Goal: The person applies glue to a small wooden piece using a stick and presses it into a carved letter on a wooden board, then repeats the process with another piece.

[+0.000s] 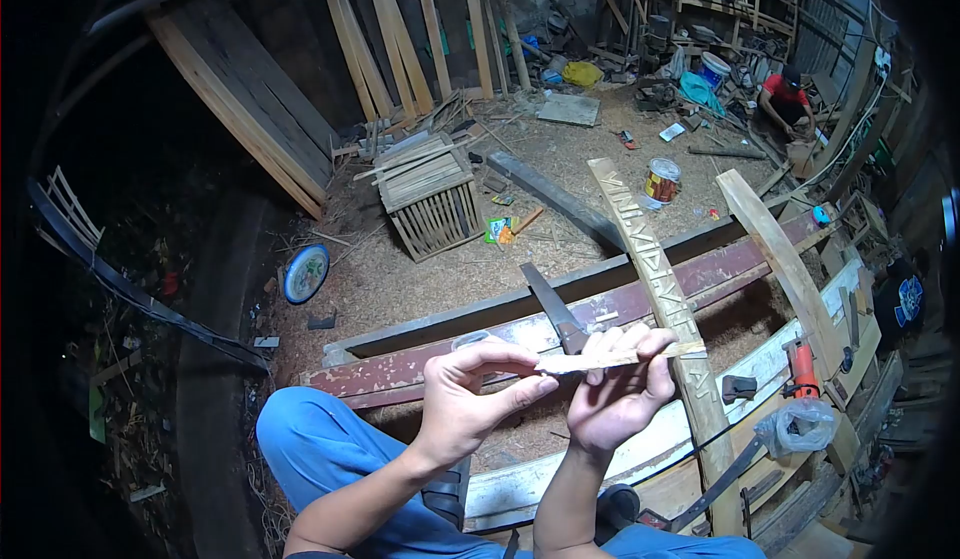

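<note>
A thin, pale wood strip (610, 359) is held up in front of me, roughly level. My right hand (620, 389) grips it between thumb and fingers near its right part. At the frayed left end, my left hand (475, 394) is closed in a pinch, thumb and forefinger at the tip. Just behind my hands lies a long board with raised carved letters (650, 249), resting across a maroon beam (450, 354) and a white-painted beam (505, 489). A handsaw (548, 299) lies on the maroon beam, its handle partly hidden by my right hand.
A red power tool (803, 369) and a plastic bag (800, 426) lie at right, near a plain plank (775, 239). Beyond are a paint can (662, 181), a slatted crate (437, 214) and leaning boards (250, 109). A person in red (785, 99) crouches at far right.
</note>
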The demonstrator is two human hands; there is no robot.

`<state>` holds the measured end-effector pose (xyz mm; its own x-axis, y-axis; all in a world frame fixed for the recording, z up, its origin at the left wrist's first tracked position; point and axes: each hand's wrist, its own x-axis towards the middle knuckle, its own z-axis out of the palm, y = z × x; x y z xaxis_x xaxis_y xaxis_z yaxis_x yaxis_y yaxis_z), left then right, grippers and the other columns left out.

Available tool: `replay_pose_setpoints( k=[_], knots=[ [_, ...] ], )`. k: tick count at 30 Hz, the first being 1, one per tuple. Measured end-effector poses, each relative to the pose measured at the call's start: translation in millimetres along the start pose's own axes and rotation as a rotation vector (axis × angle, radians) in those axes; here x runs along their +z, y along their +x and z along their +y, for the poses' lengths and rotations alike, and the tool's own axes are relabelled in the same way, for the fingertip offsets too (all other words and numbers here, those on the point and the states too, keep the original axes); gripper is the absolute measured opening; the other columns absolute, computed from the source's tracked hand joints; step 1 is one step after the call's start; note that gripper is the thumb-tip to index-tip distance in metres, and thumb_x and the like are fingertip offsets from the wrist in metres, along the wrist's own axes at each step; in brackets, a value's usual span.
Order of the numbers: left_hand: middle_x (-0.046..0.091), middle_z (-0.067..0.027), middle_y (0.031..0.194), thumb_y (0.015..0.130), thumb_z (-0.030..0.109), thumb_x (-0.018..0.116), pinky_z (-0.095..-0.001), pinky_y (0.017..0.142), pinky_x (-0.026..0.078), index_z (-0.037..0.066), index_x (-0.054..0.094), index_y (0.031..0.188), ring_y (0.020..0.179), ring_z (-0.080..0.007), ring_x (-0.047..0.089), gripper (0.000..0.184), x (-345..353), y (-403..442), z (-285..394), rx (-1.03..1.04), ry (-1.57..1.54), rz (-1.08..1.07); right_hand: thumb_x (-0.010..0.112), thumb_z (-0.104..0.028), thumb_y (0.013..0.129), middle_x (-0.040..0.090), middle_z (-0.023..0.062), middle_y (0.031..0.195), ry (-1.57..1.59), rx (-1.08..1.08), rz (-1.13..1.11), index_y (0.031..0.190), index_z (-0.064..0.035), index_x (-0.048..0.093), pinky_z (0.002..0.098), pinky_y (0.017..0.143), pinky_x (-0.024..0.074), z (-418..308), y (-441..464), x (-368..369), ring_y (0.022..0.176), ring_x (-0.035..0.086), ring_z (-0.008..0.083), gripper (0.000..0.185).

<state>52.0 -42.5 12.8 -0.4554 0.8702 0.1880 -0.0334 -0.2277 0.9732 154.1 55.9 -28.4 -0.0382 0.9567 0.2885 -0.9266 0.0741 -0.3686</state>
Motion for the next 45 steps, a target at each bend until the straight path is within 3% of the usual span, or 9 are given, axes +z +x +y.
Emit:
replay_pose_setpoints(
  k=[2, 6, 11, 14, 21, 29, 40, 41, 45],
  knots=[
    [0.071, -0.0116, 0.098, 0.081, -0.012, 0.08, -0.0324, 0.089, 0.058, -0.003, 0.072, 0.101, 0.096, -0.0176, 0.069, 0.023, -1, 0, 0, 0.044, 0.034, -0.028, 0.051, -0.027, 0.101, 0.047, 0.0068, 0.081, 0.087, -0.043, 0.044, 0.099, -0.0056, 0.046, 0.0284, 0.047, 0.0388, 0, 3, -5, 0.059, 0.046, 0.0159, 0.023],
    [0.071, -0.0117, 0.098, 0.081, -0.011, 0.08, -0.0322, 0.089, 0.056, -0.003, 0.072, 0.101, 0.096, -0.0174, 0.069, 0.023, 1, -1, 1, -0.02, -0.018, -0.027, 0.053, -0.028, 0.1, 0.046, 0.0064, 0.079, 0.093, -0.023, 0.053, 0.099, -0.0057, 0.046, 0.029, 0.048, 0.0404, -4, -1, 3, 0.06, 0.046, 0.0157, 0.023],
    [0.071, -0.0114, 0.097, 0.08, -0.01, 0.082, -0.0337, 0.09, 0.057, -0.002, 0.072, 0.1, 0.095, -0.0173, 0.068, 0.024, 1, 0, 0, 0.046, -0.014, 0.007, 0.054, -0.028, 0.1, 0.047, 0.0061, 0.078, 0.062, -0.015, -0.009, 0.098, -0.0063, 0.046, 0.0281, 0.048, 0.039, 0, -1, 0, 0.059, 0.044, 0.0148, 0.023],
    [0.071, -0.0111, 0.098, 0.08, -0.01, 0.082, -0.0331, 0.09, 0.056, -0.002, 0.072, 0.1, 0.095, -0.0169, 0.067, 0.024, 1, 0, 0, 0.085, 0.033, 0.0, 0.054, -0.028, 0.1, 0.046, 0.0049, 0.077, 0.067, -0.057, 0.069, 0.097, -0.0069, 0.046, 0.028, 0.048, 0.038, -4, 1, -1, 0.059, 0.042, 0.0137, 0.023],
    [0.071, -0.0116, 0.099, 0.08, -0.011, 0.081, -0.032, 0.088, 0.056, -0.003, 0.071, 0.1, 0.094, -0.0168, 0.067, 0.024, 3, -2, -1, 0.067, 0.007, 0.035, 0.054, -0.028, 0.1, 0.046, 0.0052, 0.077, -0.005, -0.052, 0.027, 0.096, -0.0064, 0.046, 0.0274, 0.048, 0.0387, -1, -1, 0, 0.06, 0.045, 0.0141, 0.024],
    [0.07, -0.0118, 0.097, 0.078, -0.012, 0.081, -0.0319, 0.087, 0.055, -0.003, 0.072, 0.097, 0.094, -0.0173, 0.067, 0.023, 1, -3, -2, 0.207, 0.279, 0.029, 0.053, -0.027, 0.101, 0.045, 0.005, 0.075, 0.058, -0.079, 0.018, 0.096, -0.0067, 0.046, 0.0272, 0.05, 0.0382, -7, 0, 3, 0.059, 0.044, 0.0137, 0.022],
    [0.07, -0.0114, 0.097, 0.077, -0.01, 0.082, -0.0311, 0.086, 0.053, -0.002, 0.073, 0.097, 0.093, -0.0174, 0.066, 0.023, 2, -3, -3, 0.256, 0.334, 0.045, 0.056, -0.029, 0.1, 0.046, 0.0059, 0.074, 0.014, -0.089, -0.021, 0.096, -0.0064, 0.047, 0.0273, 0.049, 0.0376, -6, 1, 2, 0.058, 0.044, 0.0138, 0.025],
    [0.07, -0.0113, 0.096, 0.077, -0.01, 0.082, -0.0308, 0.085, 0.053, -0.002, 0.074, 0.097, 0.092, -0.0172, 0.066, 0.023, 2, -3, -3, 0.263, 0.318, 0.06, 0.05, -0.029, 0.105, 0.043, 0.0035, 0.072, -0.039, -0.068, -0.053, 0.096, -0.0095, 0.045, 0.0286, 0.055, 0.0374, -5, 0, 1, 0.056, 0.041, 0.0144, 0.022],
    [0.07, -0.0108, 0.096, 0.077, -0.01, 0.081, -0.0307, 0.085, 0.053, -0.002, 0.074, 0.097, 0.091, -0.0166, 0.066, 0.022, 3, -3, 0, 0.25, 0.328, 0.067, 0.049, -0.029, 0.105, 0.043, 0.0032, 0.072, -0.036, -0.087, -0.025, 0.096, -0.0099, 0.045, 0.0285, 0.055, 0.0364, -6, 4, -4, 0.056, 0.04, 0.0139, 0.022]
  ],
)
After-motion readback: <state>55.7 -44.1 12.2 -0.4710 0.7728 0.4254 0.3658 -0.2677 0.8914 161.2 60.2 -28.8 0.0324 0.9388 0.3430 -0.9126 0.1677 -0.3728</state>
